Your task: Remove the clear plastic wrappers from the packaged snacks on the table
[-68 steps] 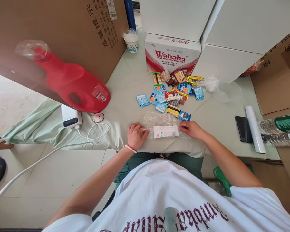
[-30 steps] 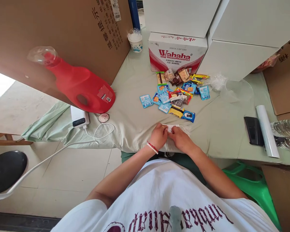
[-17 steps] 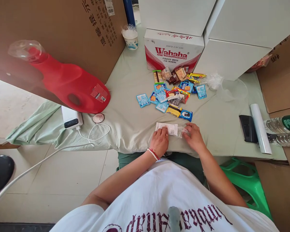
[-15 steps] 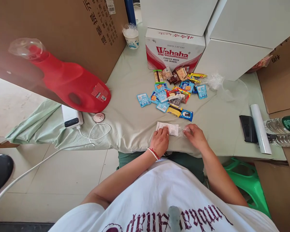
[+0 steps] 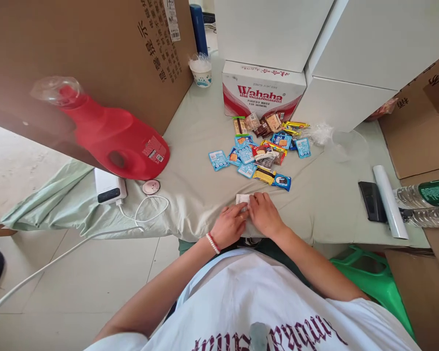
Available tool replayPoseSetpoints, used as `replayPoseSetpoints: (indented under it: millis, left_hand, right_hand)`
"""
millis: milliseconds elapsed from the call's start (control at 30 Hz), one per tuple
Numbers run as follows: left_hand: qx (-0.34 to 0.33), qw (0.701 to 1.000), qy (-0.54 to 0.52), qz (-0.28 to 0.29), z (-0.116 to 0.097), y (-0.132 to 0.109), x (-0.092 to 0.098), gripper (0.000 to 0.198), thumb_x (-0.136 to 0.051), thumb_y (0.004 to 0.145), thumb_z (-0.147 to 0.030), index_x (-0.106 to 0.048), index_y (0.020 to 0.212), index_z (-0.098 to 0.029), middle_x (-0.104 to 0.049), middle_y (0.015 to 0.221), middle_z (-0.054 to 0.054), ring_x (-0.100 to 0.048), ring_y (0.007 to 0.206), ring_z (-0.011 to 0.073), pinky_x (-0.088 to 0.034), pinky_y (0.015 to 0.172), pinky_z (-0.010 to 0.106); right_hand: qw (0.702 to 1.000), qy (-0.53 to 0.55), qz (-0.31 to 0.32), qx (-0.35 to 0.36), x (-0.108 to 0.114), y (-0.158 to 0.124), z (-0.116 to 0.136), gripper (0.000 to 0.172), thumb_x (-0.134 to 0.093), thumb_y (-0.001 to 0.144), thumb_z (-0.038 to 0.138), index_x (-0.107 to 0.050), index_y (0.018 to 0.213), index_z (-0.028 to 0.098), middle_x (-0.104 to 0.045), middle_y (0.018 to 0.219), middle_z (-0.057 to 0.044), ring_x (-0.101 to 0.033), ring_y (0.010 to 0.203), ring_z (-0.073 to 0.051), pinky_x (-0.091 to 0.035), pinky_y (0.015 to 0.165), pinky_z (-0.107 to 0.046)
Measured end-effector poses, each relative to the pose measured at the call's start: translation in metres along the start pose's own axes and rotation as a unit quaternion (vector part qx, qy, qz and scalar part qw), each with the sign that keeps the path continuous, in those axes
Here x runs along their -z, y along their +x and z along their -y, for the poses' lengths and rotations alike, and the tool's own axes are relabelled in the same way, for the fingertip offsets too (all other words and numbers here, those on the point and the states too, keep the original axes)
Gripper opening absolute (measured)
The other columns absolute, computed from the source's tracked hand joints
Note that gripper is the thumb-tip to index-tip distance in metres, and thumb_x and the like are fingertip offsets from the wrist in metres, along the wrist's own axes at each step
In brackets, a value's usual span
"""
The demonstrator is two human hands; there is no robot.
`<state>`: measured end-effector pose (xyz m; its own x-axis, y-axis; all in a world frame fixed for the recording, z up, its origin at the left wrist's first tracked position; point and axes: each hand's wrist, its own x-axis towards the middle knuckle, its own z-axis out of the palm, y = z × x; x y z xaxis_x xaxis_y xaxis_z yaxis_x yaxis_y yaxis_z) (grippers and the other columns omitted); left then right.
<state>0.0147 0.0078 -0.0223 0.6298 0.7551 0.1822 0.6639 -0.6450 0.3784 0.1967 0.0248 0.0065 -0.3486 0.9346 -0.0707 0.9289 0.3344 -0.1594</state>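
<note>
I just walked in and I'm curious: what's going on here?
A person's left hand and right hand come together on a small white packet near the front edge of a cloth-covered table. The hands hide part of the packet. Wrapped snacks lie in a loose pile just beyond, in front of a Wahaha purified-water box. A red plastic jug is on the left.

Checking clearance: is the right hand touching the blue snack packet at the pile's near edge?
Apart: the head view shows a strip of pale green tablecloth between the right hand and the blue snack packet.
</note>
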Motion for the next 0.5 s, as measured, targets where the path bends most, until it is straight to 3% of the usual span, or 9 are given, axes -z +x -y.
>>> replayPoseSetpoints:
  millis: [100,200,367,500]
  left_hand:
    - [0.015,0.995,-0.048,-0.086,0.019,-0.028,0.008,0.037,-0.048,0.097,-0.012,-0.067,0.126,-0.023,-0.070,0.131,0.010,-0.067,0.110,0.0225,-0.047,0.092,0.040]
    - [0.101,0.983,-0.012,-0.150,0.034,-0.042,0.012,0.030,-0.047,0.098,-0.015,-0.068,0.119,-0.022,-0.074,0.116,0.009,-0.067,0.104,0.0237,-0.047,0.088,0.041]
    - [0.177,0.969,0.070,-0.157,0.043,-0.041,0.002,0.026,-0.050,0.097,-0.019,-0.071,0.112,-0.022,-0.074,0.110,0.009,-0.066,0.099,0.0264,-0.046,0.084,0.041]
    - [0.166,0.967,0.124,-0.150,0.037,-0.040,-0.011,0.031,-0.053,0.094,-0.019,-0.071,0.119,-0.021,-0.074,0.114,0.012,-0.065,0.100,0.0290,-0.045,0.086,0.042]
  right_hand:
    - [0.999,-0.011,-0.013,0.040,-0.009,-0.014,-0.005,0.056,-0.057,0.104,0.035,-0.051,0.152,0.007,-0.053,0.153,-0.022,-0.049,0.132,-0.035,-0.042,0.107,-0.047]
    - [0.999,-0.010,-0.007,0.033,-0.010,-0.009,-0.014,0.056,-0.056,0.103,0.024,-0.047,0.157,0.012,-0.055,0.154,-0.019,-0.051,0.133,-0.032,-0.040,0.111,-0.047]
    - [0.997,0.025,-0.031,0.071,-0.004,0.010,-0.025,0.049,-0.057,0.102,0.020,-0.055,0.151,0.019,-0.064,0.145,-0.013,-0.048,0.140,-0.030,-0.023,0.126,-0.052]
    - [0.992,0.079,-0.053,0.082,-0.004,0.010,-0.044,0.043,-0.046,0.106,0.020,-0.059,0.147,0.022,-0.068,0.137,-0.011,-0.054,0.131,-0.029,-0.035,0.120,-0.050]
